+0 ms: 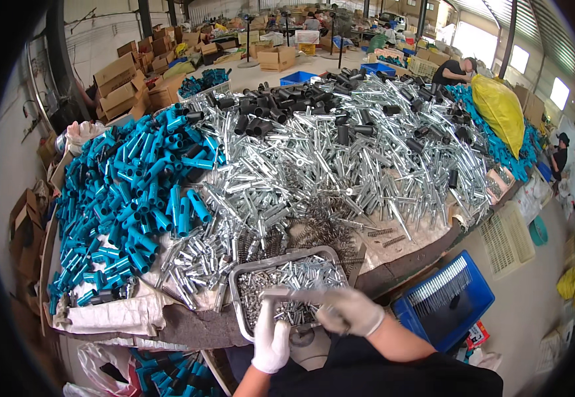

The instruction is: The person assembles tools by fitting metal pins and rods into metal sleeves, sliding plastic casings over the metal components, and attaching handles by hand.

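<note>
Over a grey-rimmed tray of small metal parts, my left hand, in a white glove, pinches a grey bar-like metal part near its left end. My right hand, also gloved and blurred by motion, is curled at the part's right end. Whatever is inside its fingers cannot be made out. Short silver pins and small fittings fill the tray. Just beyond it lie dark coil springs and a broad heap of silver metal rods.
Teal plastic tubes are piled on the left of the table; black sleeves lie along the far side. A blue bin with rows of metal rods stands at lower right. A yellow sack rests at far right, near a person.
</note>
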